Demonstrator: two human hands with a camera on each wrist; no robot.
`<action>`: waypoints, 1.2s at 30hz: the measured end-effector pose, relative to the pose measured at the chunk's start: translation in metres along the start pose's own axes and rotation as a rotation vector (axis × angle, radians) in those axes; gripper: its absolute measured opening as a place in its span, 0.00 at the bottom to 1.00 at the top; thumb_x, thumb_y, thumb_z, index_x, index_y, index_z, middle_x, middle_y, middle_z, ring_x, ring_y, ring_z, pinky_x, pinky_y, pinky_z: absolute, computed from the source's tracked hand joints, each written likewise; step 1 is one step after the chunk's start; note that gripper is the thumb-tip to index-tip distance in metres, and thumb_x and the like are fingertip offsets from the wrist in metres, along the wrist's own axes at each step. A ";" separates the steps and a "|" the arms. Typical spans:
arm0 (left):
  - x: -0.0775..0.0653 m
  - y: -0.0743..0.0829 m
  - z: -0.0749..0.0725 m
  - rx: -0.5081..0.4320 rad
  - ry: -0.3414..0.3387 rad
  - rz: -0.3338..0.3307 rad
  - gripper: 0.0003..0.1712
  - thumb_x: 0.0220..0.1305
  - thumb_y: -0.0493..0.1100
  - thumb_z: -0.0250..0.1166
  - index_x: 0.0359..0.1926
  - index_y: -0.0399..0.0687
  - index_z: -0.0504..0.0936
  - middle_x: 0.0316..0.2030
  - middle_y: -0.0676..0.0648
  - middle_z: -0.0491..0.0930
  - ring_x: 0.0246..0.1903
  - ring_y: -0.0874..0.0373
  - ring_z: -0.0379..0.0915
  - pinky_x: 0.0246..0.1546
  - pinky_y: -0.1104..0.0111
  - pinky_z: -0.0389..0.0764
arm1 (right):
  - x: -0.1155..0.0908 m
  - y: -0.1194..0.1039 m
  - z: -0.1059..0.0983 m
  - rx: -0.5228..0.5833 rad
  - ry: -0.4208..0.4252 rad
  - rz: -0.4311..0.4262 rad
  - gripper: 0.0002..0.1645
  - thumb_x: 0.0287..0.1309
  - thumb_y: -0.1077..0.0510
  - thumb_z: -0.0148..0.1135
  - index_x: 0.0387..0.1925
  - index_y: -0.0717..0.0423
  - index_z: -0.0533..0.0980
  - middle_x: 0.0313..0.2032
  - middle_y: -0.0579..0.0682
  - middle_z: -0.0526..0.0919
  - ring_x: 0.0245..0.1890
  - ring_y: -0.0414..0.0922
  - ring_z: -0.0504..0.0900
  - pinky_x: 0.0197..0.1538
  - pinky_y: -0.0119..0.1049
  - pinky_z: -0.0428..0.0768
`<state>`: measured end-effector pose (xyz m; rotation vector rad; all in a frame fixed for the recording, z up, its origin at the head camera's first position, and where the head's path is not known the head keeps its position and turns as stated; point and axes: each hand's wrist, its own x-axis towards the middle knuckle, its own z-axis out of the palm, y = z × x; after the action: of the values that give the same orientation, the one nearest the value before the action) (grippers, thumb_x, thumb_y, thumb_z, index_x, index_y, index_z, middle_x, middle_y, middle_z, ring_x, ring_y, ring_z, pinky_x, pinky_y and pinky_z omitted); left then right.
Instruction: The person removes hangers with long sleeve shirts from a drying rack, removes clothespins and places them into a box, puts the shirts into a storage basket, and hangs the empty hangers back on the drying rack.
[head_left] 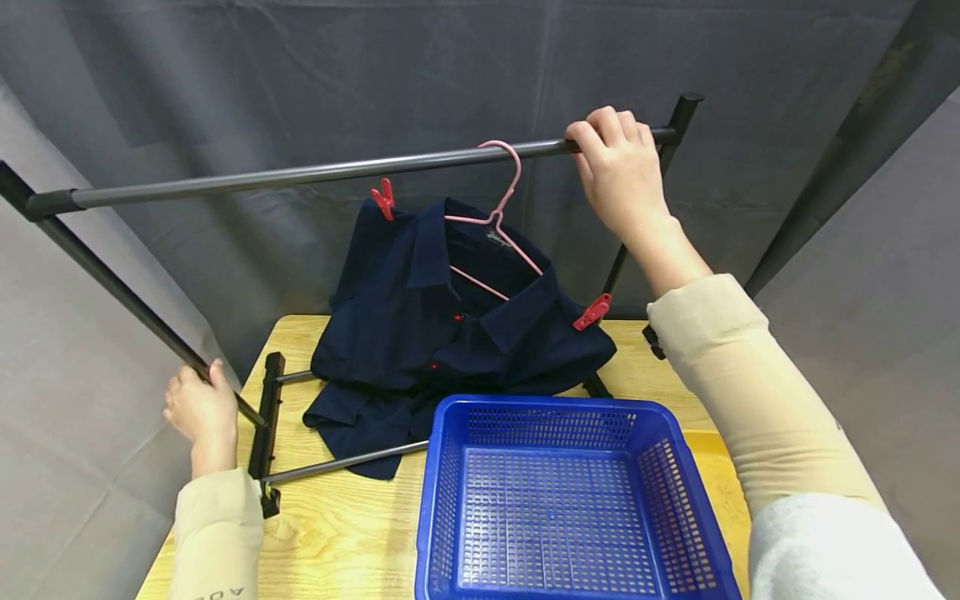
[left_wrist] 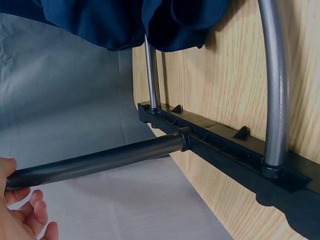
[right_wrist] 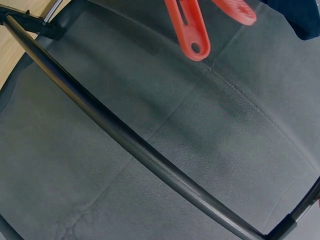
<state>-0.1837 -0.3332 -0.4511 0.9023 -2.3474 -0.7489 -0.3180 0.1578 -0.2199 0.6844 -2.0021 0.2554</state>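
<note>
My left hand holds the black left post of a clothes rack low down; in the left wrist view its thumb and fingers are round the post. Over the right end of the rack's top rail curl the fingers of my right hand. A pink hanger hooks on that rail and carries a dark navy collared shirt. Red clothespins clip its shoulders, one left and one right. The right wrist view shows the right clothespin close, but not the hand's grip.
A blue plastic basket stands on the wooden table in front of the rack. The rack's black foot and lower metal bar lie left of it. Grey cloth hangs behind and at the sides.
</note>
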 end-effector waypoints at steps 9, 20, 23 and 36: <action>0.001 0.005 0.003 -0.003 0.018 0.012 0.29 0.68 0.52 0.46 0.51 0.26 0.66 0.49 0.24 0.67 0.53 0.30 0.60 0.51 0.43 0.56 | -0.002 0.002 -0.003 -0.010 -0.011 0.005 0.07 0.62 0.64 0.50 0.41 0.59 0.72 0.39 0.58 0.72 0.40 0.56 0.68 0.42 0.50 0.66; 0.005 0.010 0.008 0.008 0.012 0.029 0.29 0.68 0.53 0.46 0.50 0.26 0.66 0.47 0.24 0.68 0.51 0.29 0.61 0.49 0.42 0.57 | -0.003 0.005 -0.002 -0.020 0.005 0.011 0.06 0.61 0.65 0.51 0.40 0.58 0.72 0.39 0.58 0.71 0.40 0.57 0.68 0.42 0.51 0.65; 0.006 0.012 0.009 0.015 0.012 0.032 0.28 0.68 0.52 0.47 0.50 0.26 0.66 0.47 0.24 0.68 0.51 0.29 0.61 0.49 0.42 0.58 | -0.003 0.007 -0.003 -0.019 0.004 0.013 0.06 0.61 0.65 0.51 0.40 0.59 0.72 0.39 0.58 0.71 0.40 0.57 0.68 0.42 0.51 0.65; 0.011 0.018 0.015 0.027 -0.035 0.033 0.29 0.68 0.52 0.45 0.53 0.27 0.64 0.49 0.24 0.67 0.52 0.29 0.61 0.50 0.42 0.58 | -0.007 0.011 -0.005 -0.034 0.012 0.025 0.07 0.61 0.64 0.51 0.40 0.59 0.72 0.39 0.59 0.71 0.40 0.58 0.68 0.41 0.51 0.65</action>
<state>-0.2080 -0.3254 -0.4478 0.8662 -2.4023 -0.7266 -0.3178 0.1713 -0.2223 0.6356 -2.0002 0.2388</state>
